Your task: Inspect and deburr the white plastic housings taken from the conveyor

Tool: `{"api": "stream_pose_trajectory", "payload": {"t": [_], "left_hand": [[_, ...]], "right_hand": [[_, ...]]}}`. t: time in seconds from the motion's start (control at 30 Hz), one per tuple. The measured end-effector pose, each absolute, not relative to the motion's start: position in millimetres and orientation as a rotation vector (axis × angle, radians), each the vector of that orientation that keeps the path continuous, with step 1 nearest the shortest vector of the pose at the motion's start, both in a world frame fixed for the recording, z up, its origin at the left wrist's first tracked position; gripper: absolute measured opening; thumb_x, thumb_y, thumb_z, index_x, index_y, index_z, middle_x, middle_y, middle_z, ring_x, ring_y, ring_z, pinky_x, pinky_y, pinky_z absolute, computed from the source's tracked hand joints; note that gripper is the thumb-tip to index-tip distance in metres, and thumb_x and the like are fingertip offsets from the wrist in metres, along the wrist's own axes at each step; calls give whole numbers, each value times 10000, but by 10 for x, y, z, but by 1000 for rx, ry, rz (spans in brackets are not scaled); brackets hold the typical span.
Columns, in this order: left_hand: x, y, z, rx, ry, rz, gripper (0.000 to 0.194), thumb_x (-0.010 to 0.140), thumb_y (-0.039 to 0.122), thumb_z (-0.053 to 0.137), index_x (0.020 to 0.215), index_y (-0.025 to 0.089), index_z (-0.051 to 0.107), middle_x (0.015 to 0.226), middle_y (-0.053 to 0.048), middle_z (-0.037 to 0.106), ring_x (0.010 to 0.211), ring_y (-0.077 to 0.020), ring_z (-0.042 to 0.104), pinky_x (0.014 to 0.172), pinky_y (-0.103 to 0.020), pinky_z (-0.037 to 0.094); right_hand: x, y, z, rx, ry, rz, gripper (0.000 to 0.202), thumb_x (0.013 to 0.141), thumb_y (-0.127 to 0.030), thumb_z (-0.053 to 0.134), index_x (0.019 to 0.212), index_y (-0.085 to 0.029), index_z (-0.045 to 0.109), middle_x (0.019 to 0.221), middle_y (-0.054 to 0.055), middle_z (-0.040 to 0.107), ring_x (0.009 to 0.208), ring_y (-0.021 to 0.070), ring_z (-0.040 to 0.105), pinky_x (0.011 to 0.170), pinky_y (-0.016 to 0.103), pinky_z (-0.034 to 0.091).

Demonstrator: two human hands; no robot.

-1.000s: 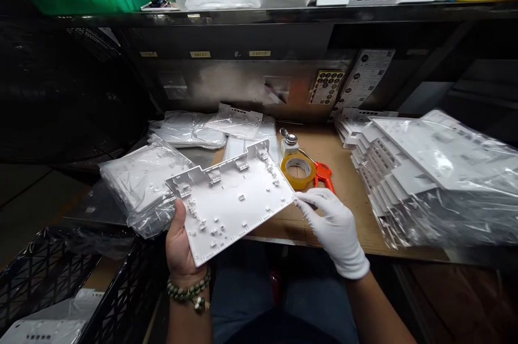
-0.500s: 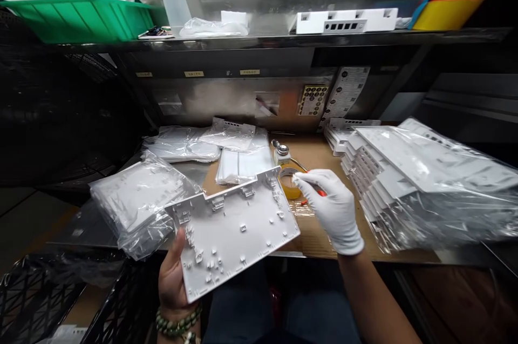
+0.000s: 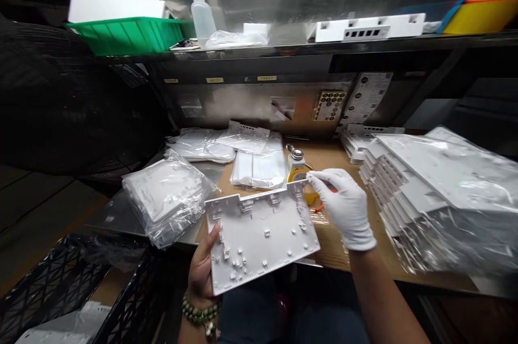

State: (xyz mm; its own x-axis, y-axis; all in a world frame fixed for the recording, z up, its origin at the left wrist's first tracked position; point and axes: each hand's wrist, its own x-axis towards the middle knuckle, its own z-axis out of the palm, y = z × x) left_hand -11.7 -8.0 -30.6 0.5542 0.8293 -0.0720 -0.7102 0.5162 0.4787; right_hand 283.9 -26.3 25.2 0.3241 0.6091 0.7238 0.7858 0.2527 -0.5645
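A shallow white plastic housing panel (image 3: 265, 249), its inner face dotted with small clips and posts, is held tilted toward the camera across the near edge of the brown cardboard-topped worktop (image 3: 338, 156). The bare left hand (image 3: 201, 268) grips it at its nine o'clock edge, thumb over the face; a green beaded bracelet (image 3: 201, 311) circles that wrist.

At the panel's one o'clock corner is the right hand (image 3: 348, 206), in a white fabric glove. Its grip is narrow, fingertips drawn together, but I cannot tell whether they pinch the corner or something small.

Taking the panel as the clock's centre, a small white bottle with a metal cap (image 3: 297, 162) stands at one o'clock, beside a roll of amber tape (image 3: 311, 197) partly hidden by panel and glove. Flat white pieces in clear bags (image 3: 259, 167) lie at twelve. A clear-bagged stack of white panels (image 3: 164, 190) sits at ten, a taller plastic-wrapped stack (image 3: 445, 182) at three. A black lattice crate (image 3: 125, 292) is down at eight. On the metal shelf (image 3: 283, 52), a green plastic bin (image 3: 125, 36) rests toward eleven and a white housing with dark square ports (image 3: 372, 28) toward one.
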Motion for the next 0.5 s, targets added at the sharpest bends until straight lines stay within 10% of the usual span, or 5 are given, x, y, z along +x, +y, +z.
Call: {"api": "stream_pose_trajectory", "payload": {"t": [0.5], "left_hand": [[537, -187, 68, 370, 549, 1131, 808, 907, 168, 744, 1577, 363, 336, 1291, -62, 745, 1184, -281, 715, 1115, -479, 523]], "right_hand": [[2216, -233, 462, -1164, -1464, -73, 166, 923, -189, 740, 1082, -232, 762, 1032, 44, 741, 964, 181, 700, 907, 326, 572]]}}
